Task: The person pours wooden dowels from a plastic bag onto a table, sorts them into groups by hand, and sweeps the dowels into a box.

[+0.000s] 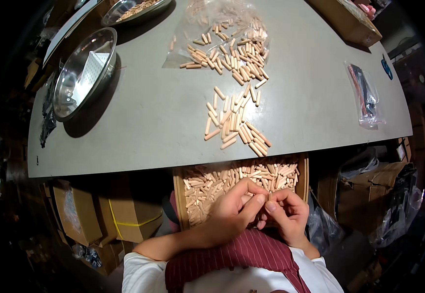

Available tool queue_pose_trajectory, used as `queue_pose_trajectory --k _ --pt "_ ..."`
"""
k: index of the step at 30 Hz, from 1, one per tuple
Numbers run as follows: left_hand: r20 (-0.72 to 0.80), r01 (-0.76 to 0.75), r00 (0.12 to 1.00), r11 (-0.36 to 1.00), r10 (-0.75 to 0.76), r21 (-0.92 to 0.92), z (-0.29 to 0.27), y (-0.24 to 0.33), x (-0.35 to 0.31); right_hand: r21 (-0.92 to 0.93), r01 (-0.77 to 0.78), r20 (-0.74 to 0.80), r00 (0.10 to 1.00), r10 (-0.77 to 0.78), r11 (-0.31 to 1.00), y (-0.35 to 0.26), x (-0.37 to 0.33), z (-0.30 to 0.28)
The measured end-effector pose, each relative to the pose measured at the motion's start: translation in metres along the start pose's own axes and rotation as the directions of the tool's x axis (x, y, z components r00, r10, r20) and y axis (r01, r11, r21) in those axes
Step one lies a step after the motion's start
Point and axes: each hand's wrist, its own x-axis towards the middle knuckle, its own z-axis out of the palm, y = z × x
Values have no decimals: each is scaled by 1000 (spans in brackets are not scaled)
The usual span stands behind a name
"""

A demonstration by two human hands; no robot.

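My left hand (237,205) and my right hand (289,215) meet close to my body, above a wooden drawer or box (178,195) filled with wooden dowels (200,188). Between the thumb and finger of my right hand is the end of a wooden dowel (269,197). The fingertips of my left hand are curled beside it; whether they also grip a dowel is hidden. On the grey table ahead lies a loose pile of dowels (232,117). Behind that pile, more dowels spill from a clear plastic bag (173,59).
Two metal bowls stand at the table's left: one (65,93) holds a white perforated piece, the farther one (139,18) dowels. At the right are a cardboard box (354,27) and a plastic-wrapped packet (366,97). Cartons (134,217) flank me below the table edge (124,169).
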Motion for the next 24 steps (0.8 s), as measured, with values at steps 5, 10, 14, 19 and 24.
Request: queue_pose_trajectory --k 5,10,14,19,24 --pt "110 -52 992 998 56 -46 -6 5 -4 13 -35 48 998 34 999 -4 -1 -1" --pt "192 -226 966 928 174 297 -14 28 -10 -38 -23 195 980 31 999 -27 8 -5" --pt "340 -496 869 625 361 603 -23 64 -12 -266 54 379 924 53 962 -50 30 -9" --pt "86 -407 648 249 757 879 -69 182 16 -417 379 165 925 -341 826 -83 98 -41" --pt "-4 -176 293 58 956 983 -151 344 85 -216 322 -43 940 -338 922 -101 170 -77"
